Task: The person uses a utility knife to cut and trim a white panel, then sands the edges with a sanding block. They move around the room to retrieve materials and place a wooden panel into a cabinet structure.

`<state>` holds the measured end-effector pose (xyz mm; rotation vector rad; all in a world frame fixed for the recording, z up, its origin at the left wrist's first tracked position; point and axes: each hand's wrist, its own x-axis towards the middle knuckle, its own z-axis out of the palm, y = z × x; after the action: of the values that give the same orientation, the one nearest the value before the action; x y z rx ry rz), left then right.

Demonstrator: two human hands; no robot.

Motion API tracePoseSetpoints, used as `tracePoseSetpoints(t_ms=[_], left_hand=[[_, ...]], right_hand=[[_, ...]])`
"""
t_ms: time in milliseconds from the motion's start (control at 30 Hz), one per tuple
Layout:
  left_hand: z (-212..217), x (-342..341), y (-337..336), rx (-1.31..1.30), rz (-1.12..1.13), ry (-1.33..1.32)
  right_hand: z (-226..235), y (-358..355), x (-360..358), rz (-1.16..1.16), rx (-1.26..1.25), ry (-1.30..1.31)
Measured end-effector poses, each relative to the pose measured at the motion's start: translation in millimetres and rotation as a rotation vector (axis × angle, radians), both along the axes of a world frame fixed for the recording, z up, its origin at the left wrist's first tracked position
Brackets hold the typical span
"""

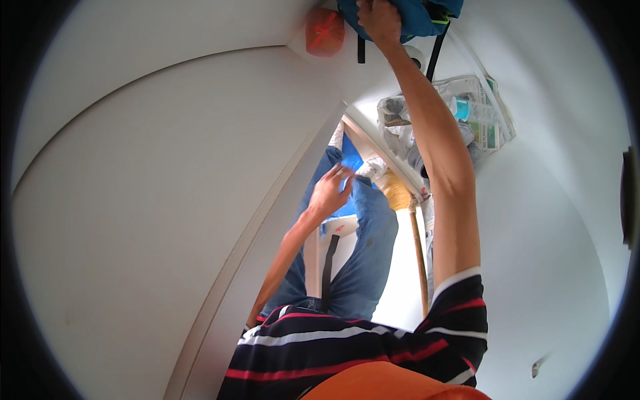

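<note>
My right arm reaches out to the far top edge, where my right hand point(381, 21) is closed on the fabric of a teal bag point(417, 19) with black straps and lime-green trim. The bag is cut off by the picture's edge. My left hand point(329, 193) hangs in front of my jeans point(373, 233), fingers loosely bent and apart, slightly smeared, with nothing seen in it. An orange-red bundle in a plastic bag point(325, 32) lies left of the teal bag.
Beside my right forearm, newspaper point(490, 113) lies under clear plastic bags and a clear cup with a blue label point(460, 108). A wooden stick point(419, 260) and a yellow-brown bundle point(393, 190) stand below. A large white panel point(167, 167) fills the left.
</note>
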<state>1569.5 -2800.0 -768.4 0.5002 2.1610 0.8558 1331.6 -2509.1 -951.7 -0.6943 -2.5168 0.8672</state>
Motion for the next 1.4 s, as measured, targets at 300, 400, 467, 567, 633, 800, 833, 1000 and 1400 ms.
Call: tracePoseSetpoints(t_ms=[300, 400, 467, 567, 633, 800, 833, 1000, 1400], left_hand=[[-126, -137, 226, 0.751, 0.999, 0.114], [-164, -199, 246, 0.840, 1.164, -0.025], [-184, -234, 250, 0.856, 1.143, -0.121], [-200, -261, 257, 0.979, 1.068, -0.220], [-199, -269, 261, 1.188, 1.181, -0.297], [-179, -273, 259, 1.171, 1.202, -0.456], [-175, -273, 259, 1.197, 1.198, -0.425], [-166, -280, 246, 1.205, 1.419, -0.386], [-202, -251, 259, 0.855, 1.238, 0.239]], right_hand=[[44, 56, 10, 0.297, -0.362, -0.026], [47, 62, 1, 0.343, -0.474, -0.056], [47, 63, -4, 0.379, -0.369, -0.024], [43, 64, -9, 0.415, -0.400, -0.094], [40, 65, -11, 0.449, -0.277, -0.024], [34, 61, -14, 0.433, 0.026, -0.052], [34, 59, -14, 0.428, -0.013, -0.133], [56, 64, 5, 0.508, 0.084, -0.161], [65, 100, 71, 0.639, 0.397, 0.165]])
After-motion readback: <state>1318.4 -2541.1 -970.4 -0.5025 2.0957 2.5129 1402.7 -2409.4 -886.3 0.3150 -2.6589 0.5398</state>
